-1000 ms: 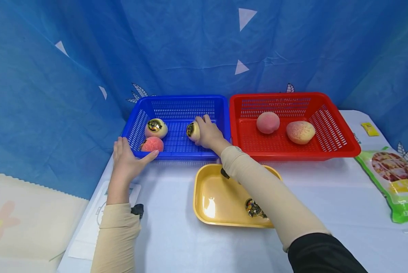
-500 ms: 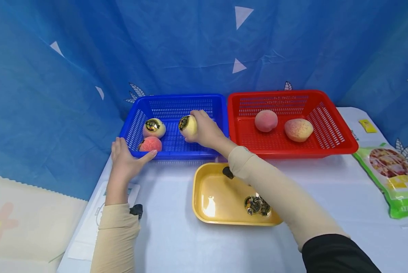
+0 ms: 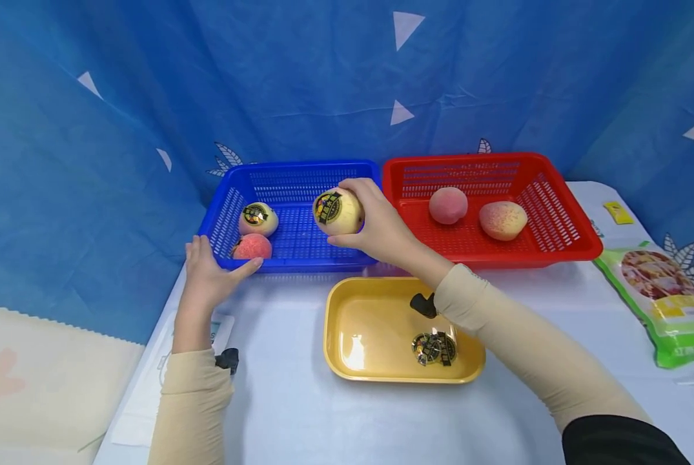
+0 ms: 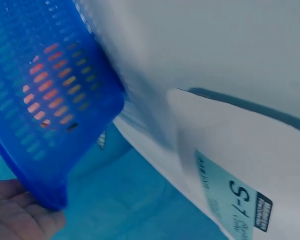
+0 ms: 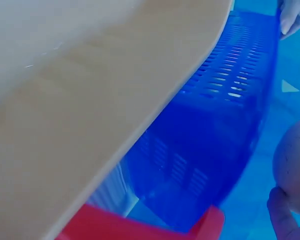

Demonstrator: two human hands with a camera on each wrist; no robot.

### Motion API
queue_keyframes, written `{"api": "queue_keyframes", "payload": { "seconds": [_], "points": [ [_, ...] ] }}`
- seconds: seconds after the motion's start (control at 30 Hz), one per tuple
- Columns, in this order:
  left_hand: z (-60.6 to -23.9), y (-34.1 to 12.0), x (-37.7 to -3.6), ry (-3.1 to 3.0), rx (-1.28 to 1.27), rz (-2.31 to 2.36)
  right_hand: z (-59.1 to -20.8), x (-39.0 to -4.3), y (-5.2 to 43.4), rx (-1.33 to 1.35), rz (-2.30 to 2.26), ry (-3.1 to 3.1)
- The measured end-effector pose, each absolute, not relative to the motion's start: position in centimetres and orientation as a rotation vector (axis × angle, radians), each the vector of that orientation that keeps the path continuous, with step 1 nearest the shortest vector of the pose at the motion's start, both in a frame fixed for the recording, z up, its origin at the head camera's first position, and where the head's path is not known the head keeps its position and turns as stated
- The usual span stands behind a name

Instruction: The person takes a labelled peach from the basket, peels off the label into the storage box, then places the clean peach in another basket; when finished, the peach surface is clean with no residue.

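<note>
My right hand (image 3: 381,223) grips a pale yellow peach (image 3: 347,219) with a round black-and-gold sticker on its near side, held above the blue basket (image 3: 300,265). In the right wrist view the peach (image 5: 295,165) shows at the right edge, a finger against its underside. My left hand (image 3: 207,278) holds the basket's front left corner, thumb along the front rim and fingers outside the left wall; the left wrist view shows the fingers (image 4: 40,220) at the rim's corner. Inside the basket lie a stickered peach (image 3: 265,224) and a redder peach (image 3: 254,246).
To the right stands a red basket (image 3: 498,261) with two peaches. In front, a gold tray (image 3: 370,323) contains several round stickers (image 3: 434,349). A green-edged food bag (image 3: 666,297) and a yellow packet (image 3: 618,213) lie at the right. A blue curtain (image 3: 323,77) hangs behind.
My right hand has lifted the peach up out of the blue basket and turned it so its sticker faces the camera. The left hand has stayed at the corner.
</note>
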State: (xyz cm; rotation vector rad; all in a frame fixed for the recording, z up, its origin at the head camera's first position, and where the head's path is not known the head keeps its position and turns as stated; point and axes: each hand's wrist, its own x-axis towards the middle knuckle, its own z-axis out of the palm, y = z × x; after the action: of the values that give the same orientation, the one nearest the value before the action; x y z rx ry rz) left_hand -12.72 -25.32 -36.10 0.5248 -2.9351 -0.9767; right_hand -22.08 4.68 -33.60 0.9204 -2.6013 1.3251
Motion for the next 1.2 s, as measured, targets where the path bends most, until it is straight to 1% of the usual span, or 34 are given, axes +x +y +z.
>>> {"api": "queue_keyframes", "payload": {
  "seconds": [0.1,0.23,0.5,0.63,0.83,1.2],
  "points": [
    [-35.7,-24.3,-12.4,-2.883,0.488,-0.937,-33.4,-21.3,5.8,0.954,1.322,-2.575],
    [-34.6,-21.5,-12.0,-2.762,0.353,-0.897,-33.3,-20.4,7.1,0.989,1.328,-2.543],
    [-32.2,-14.6,-11.2,-2.548,-0.091,-1.107,-33.5,-19.0,8.7,1.035,1.329,-2.497],
    [-31.8,-12.2,-11.2,-2.519,-0.237,-1.267,-33.7,-18.5,9.3,1.048,1.292,-2.504],
    [-32.3,-10.2,-11.5,-2.544,-0.302,-1.343,-34.1,-18.0,10.1,1.032,1.277,-2.507],
    [-33.1,-8.5,-11.8,-2.523,-0.298,-1.464,-34.9,-17.5,11.3,1.012,1.157,-2.495]
  ]
}}
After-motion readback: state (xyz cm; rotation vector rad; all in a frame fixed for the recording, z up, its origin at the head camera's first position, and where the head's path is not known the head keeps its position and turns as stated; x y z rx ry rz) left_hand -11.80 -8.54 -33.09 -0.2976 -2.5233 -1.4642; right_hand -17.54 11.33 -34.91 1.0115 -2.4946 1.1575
